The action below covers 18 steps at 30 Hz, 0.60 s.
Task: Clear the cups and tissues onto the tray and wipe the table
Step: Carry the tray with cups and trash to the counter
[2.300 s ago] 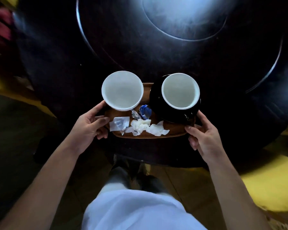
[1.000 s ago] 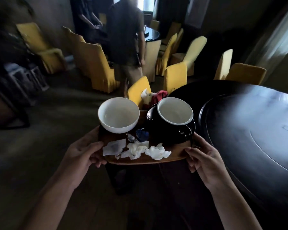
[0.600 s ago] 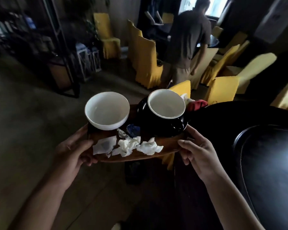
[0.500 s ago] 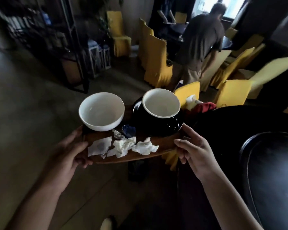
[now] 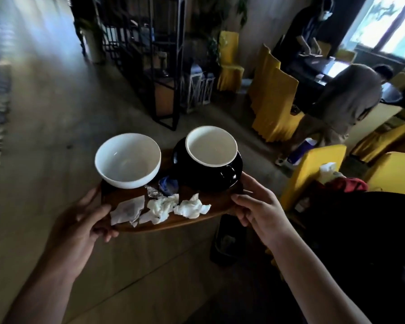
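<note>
A wooden tray [image 5: 187, 222] is held up over the floor [image 5: 45, 127] between two hands. The left hand [image 5: 84, 220] clasps the tray's edge at about 9 o'clock, thumb lying on top of the rim and fingers curled underneath. The right hand [image 5: 260, 206] clasps the edge at about 3 o'clock, thumb on the rim beside the saucer and fingers wrapped below.

On the tray, a white cup [image 5: 128, 160] sits toward 10 o'clock, empty and upright. A second cup [image 5: 211, 146], white inside and dark outside, stands toward 1 o'clock on a black saucer [image 5: 229, 176]. Between the two lie a small blue wrapper [image 5: 167, 184] and a bit of silver foil [image 5: 153, 195], near each other. Along the tray's near edge, from 7 to 5 o'clock, lie a flat paper sachet [image 5: 126, 210] and two crumpled tissues [image 5: 163, 208], the pieces just beside one another.

The dark tabletop [image 5: 360, 230] shows only at the view's 4 o'clock, apart from the tray. Yellow-covered chairs [image 5: 271, 106] stand at 1 to 3 o'clock, one with a red cloth [image 5: 346, 185] and something white on it. A black metal shelf [image 5: 147, 54] stands at 12 o'clock. A person in a grey top [image 5: 346, 99] bends over at 2 o'clock, and another stands farther back by a window.
</note>
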Tool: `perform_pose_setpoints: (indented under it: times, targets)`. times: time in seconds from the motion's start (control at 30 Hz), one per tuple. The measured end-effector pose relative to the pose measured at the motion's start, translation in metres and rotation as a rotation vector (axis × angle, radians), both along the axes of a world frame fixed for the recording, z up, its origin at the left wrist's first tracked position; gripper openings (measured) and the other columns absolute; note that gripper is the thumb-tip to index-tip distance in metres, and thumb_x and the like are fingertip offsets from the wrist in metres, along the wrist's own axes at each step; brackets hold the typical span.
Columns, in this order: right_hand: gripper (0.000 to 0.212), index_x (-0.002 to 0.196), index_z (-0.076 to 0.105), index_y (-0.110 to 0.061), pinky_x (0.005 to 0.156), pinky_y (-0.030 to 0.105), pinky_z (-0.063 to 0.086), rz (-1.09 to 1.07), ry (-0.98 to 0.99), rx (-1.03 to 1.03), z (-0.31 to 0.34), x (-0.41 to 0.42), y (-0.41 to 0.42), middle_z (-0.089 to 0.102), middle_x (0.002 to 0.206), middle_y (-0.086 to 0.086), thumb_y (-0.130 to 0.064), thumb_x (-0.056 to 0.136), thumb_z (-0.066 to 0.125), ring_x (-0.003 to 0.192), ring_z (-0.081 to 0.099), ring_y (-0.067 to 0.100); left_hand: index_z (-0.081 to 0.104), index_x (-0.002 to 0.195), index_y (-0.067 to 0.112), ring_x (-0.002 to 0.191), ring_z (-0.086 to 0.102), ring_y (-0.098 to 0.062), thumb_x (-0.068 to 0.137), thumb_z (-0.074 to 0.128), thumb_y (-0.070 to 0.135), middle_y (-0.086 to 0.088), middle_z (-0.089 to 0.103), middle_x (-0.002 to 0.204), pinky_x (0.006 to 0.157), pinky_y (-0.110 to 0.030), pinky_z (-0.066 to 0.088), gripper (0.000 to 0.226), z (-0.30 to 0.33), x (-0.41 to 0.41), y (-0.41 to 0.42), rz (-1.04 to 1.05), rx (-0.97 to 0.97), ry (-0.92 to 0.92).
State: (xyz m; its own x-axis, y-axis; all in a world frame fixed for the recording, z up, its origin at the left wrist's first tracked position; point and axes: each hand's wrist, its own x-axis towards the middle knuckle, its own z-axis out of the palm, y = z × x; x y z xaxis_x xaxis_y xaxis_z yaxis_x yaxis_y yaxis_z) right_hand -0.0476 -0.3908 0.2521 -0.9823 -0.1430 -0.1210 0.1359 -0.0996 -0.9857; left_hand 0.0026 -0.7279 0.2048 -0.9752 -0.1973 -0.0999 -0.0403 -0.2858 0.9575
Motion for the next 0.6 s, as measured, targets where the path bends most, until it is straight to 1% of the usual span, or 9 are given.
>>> perform_pose_setpoints:
  times: [0.07, 0.13, 0.2, 0.33, 0.37, 0.43, 0.47, 0.5, 0.6]
  targets:
    - [0.060, 0.140, 0.060, -0.025, 0.041, 0.025, 0.038, 0.038, 0.001, -0.011, 0.000, -0.006, -0.039, 0.052, 0.072, 0.015, 0.012, 0.092, 0.057, 0.051, 0.050, 0.016, 0.058, 0.138, 0.015, 0.048, 0.055, -0.014, 0.097, 0.044, -0.006, -0.006, 0.075, 0.088, 0.042, -0.030, 0.031, 0.048, 0.002, 0.005, -0.038, 0.056, 0.013, -0.003]
    - [0.061, 0.139, 0.061, -0.025, 0.040, 0.024, 0.038, 0.071, 0.007, -0.010, -0.002, -0.010, -0.081, 0.054, 0.070, 0.013, 0.012, 0.091, 0.057, 0.051, 0.050, 0.016, 0.055, 0.144, 0.014, 0.047, 0.055, -0.016, 0.097, 0.046, -0.006, -0.015, 0.069, 0.084, 0.047, -0.035, 0.025, 0.052, 0.002, 0.013, -0.079, 0.110, 0.015, 0.001]
    - [0.062, 0.140, 0.060, -0.024, 0.040, 0.024, 0.038, 0.105, 0.009, -0.019, -0.002, -0.013, -0.122, 0.055, 0.070, 0.012, 0.013, 0.091, 0.057, 0.050, 0.051, 0.016, 0.053, 0.147, 0.012, 0.044, 0.053, -0.018, 0.096, 0.048, -0.006, -0.019, 0.064, 0.078, 0.044, -0.029, 0.031, 0.055, 0.003, 0.021, -0.118, 0.164, -0.017, 0.008]
    - [0.061, 0.139, 0.062, -0.027, 0.041, 0.025, 0.037, 0.195, 0.010, -0.033, -0.008, -0.022, -0.198, 0.059, 0.076, 0.013, 0.010, 0.091, 0.058, 0.051, 0.049, 0.017, 0.053, 0.144, 0.007, 0.043, 0.057, -0.016, 0.095, 0.048, -0.007, -0.003, 0.075, 0.079, 0.040, -0.021, 0.042, 0.051, 0.006, 0.040, -0.188, 0.263, -0.070, -0.003]
    - [0.060, 0.137, 0.063, -0.028, 0.042, 0.025, 0.036, 0.226, 0.006, -0.034, -0.010, -0.024, -0.220, 0.059, 0.075, 0.013, 0.010, 0.091, 0.058, 0.051, 0.049, 0.016, 0.055, 0.140, 0.010, 0.043, 0.058, -0.014, 0.096, 0.050, -0.004, 0.000, 0.075, 0.078, 0.041, -0.020, 0.045, 0.047, 0.006, 0.047, -0.205, 0.295, -0.066, -0.001]
    - [0.059, 0.136, 0.063, -0.028, 0.041, 0.025, 0.036, 0.296, 0.003, -0.040, -0.013, -0.031, -0.261, 0.059, 0.071, 0.010, 0.010, 0.091, 0.057, 0.050, 0.049, 0.015, 0.065, 0.128, 0.026, 0.053, 0.066, -0.009, 0.093, 0.061, 0.015, 0.008, 0.075, 0.079, 0.049, -0.022, 0.054, 0.037, 0.008, 0.065, -0.235, 0.342, -0.073, -0.013]
    - [0.059, 0.136, 0.063, -0.028, 0.041, 0.024, 0.036, 0.337, 0.003, -0.037, -0.014, -0.034, -0.282, 0.058, 0.070, 0.009, 0.010, 0.091, 0.057, 0.049, 0.049, 0.014, 0.068, 0.123, 0.032, 0.058, 0.068, -0.009, 0.086, 0.067, 0.023, 0.008, 0.076, 0.079, 0.052, -0.024, 0.055, 0.037, 0.008, 0.074, -0.248, 0.380, -0.056, -0.017]
    - [0.059, 0.137, 0.062, -0.027, 0.041, 0.024, 0.036, 0.374, -0.002, -0.031, -0.016, -0.038, -0.302, 0.058, 0.069, 0.008, 0.010, 0.091, 0.057, 0.049, 0.049, 0.014, 0.070, 0.121, 0.032, 0.056, 0.067, -0.013, 0.083, 0.069, 0.023, 0.005, 0.075, 0.077, 0.050, -0.026, 0.053, 0.039, 0.005, 0.082, -0.263, 0.430, -0.039, -0.015]
    - [0.060, 0.138, 0.061, -0.027, 0.042, 0.024, 0.036, 0.473, -0.012, -0.006, -0.023, -0.053, -0.361, 0.055, 0.064, 0.006, 0.010, 0.091, 0.058, 0.049, 0.048, 0.014, 0.059, 0.137, 0.001, 0.040, 0.059, -0.018, 0.093, 0.059, 0.008, -0.004, 0.070, 0.063, 0.040, -0.021, 0.042, 0.044, -0.003, 0.102, -0.299, 0.573, -0.044, -0.072]
